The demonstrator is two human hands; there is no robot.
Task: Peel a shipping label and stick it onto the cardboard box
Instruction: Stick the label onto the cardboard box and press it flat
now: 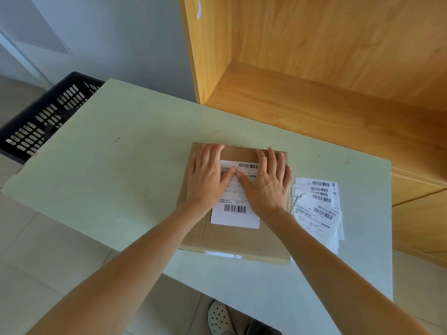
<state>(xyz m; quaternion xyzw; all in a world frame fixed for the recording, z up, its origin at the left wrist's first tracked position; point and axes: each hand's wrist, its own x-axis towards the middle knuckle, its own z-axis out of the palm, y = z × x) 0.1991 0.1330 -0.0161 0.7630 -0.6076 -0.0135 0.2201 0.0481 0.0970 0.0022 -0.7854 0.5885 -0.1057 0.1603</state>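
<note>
- Head view, looking down: pale green table (101, 151), with a cardboard box (242, 240) lying flat on its near-right part.
- Shipping label (235, 216): white, with barcodes at its far and near ends, lying flat on the box's top face, roughly central. Its near half is uncovered; its far half is partly under both hands.
- Left hand (205, 175): palm down, flat on the box, fingers extended and slightly spread. The four fingers reach past the label's far-left corner toward the far edge of the box. The thumb points right across the label's upper part. Nothing gripped.
- Right hand (268, 182): palm down, flat, fingers extended and slightly spread, lying along the label's right edge and over bare cardboard toward the far-right corner of the box. The thumb points left across the label. Nothing gripped.
- The two thumb tips meet, or nearly meet, over the label's far half; I cannot tell whether they touch.
- Loose stack of labels (319, 209): on the table just right of the box, fanned untidily, barcodes up.
- Black slotted crate (41, 122): beyond the table's far-left edge.
- Wooden shelf unit (314, 68): beyond the table's far-right side.
- White perforated shoe (219, 319): on the tiled floor at the near edge.
</note>
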